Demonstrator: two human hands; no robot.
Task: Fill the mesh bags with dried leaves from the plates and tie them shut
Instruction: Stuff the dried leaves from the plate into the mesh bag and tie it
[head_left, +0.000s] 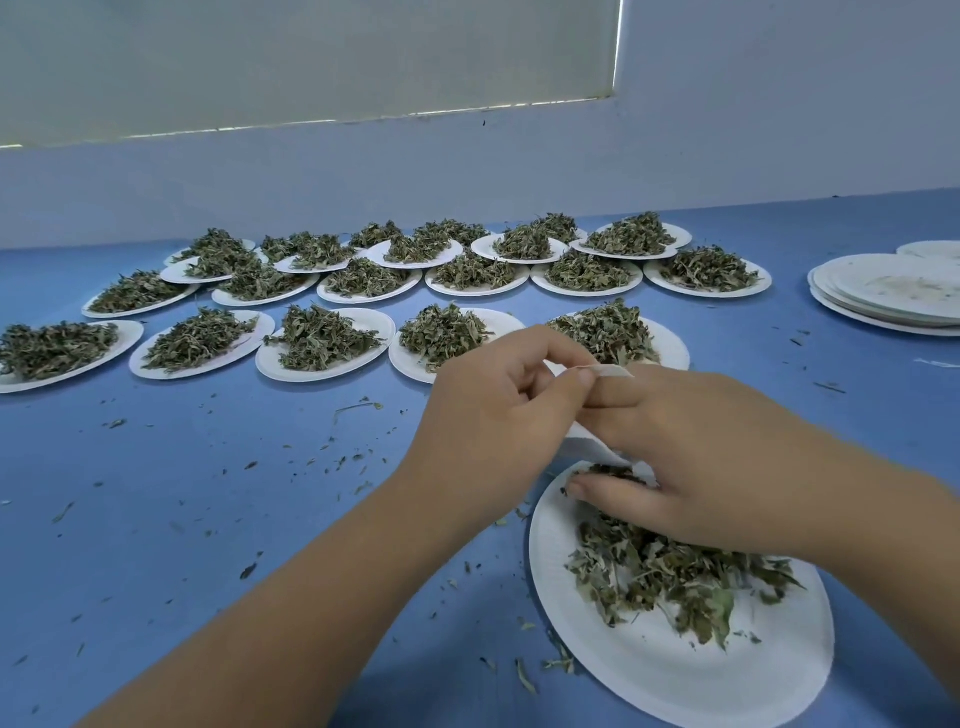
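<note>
Over the near plate (649, 675), left hand (493, 415) and right hand (701, 452) pinch the mesh bag (610, 372) between them.

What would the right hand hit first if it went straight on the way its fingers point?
Probably the left hand. The right hand points left, its index finger lying at the rim of the mesh bag that the left hand pinches, so there is almost no gap. Depth there is unclear.

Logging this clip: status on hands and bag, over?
Left hand pinches bag top. Right hand at bag, thumb on leaves of near plate; grip unclear. Nothing in the way.
</note>
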